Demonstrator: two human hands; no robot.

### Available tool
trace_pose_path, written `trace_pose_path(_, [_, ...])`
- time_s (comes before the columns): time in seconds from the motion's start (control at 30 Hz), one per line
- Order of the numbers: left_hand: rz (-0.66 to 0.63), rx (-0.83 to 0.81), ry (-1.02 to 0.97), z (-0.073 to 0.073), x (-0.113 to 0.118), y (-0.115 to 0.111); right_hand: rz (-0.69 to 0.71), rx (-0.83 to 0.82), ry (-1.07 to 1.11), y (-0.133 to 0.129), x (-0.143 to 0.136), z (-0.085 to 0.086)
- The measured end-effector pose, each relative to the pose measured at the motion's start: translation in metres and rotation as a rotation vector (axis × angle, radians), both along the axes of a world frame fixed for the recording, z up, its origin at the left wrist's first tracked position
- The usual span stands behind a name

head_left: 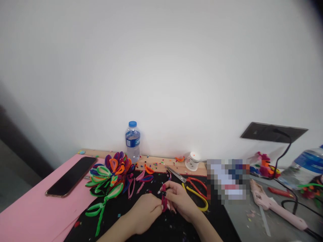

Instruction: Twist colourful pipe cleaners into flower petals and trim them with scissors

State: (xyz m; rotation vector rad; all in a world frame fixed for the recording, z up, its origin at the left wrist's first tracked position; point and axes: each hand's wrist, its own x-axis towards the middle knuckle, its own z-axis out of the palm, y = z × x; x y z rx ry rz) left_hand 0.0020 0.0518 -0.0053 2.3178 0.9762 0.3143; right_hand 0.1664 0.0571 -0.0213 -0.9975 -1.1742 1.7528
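Note:
Over the black mat, my left hand (147, 211) is closed, its fingertips pinching the lower part of a dark pink pipe cleaner piece (164, 204). My right hand (179, 199) grips the upper part of the same piece, thumb and fingers bent around it. The two hands almost meet, and part of the piece is hidden by fingers. Left of them stands a bunch of multicoloured pipe cleaner flowers (111, 174) with a green stem. Pink pipe cleaner loops (141, 178) lie close by. Scissors (180, 176) and yellow-handled pliers (199, 200) rest beyond my right hand.
A phone (72, 176) lies on pink sheets (30, 211) at left. A water bottle (133, 144) and white paper cup (193, 161) stand by the wall. To the right are a pink glue gun (280, 208) with its cord, a red cutter (281, 192) and another bottle (302, 168).

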Motion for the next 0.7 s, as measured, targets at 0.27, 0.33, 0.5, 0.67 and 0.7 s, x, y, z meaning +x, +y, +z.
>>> trace_pose_path(0.27, [-0.006,0.165,0.069,-0.008,0.000,-0.002,-0.048,-0.042,0.109,-0.001,-0.001,-0.001])
trace_pose_path(0.33, [0.038,0.117,0.024,-0.003,0.001,-0.003,-0.098,-0.046,0.141,0.000,-0.001,-0.002])
trace_pose_path(0.5, [0.151,-0.024,-0.155,0.008,0.001,-0.004,-0.226,-0.037,0.194,0.003,-0.002,-0.003])
trace_pose_path(0.67, [0.233,-0.071,-0.171,0.006,0.000,-0.001,-0.250,-0.036,0.254,0.002,-0.002,-0.002])
trace_pose_path(0.7, [0.249,-0.068,-0.175,0.005,-0.001,0.001,-0.249,-0.041,0.258,0.002,-0.002,-0.002])
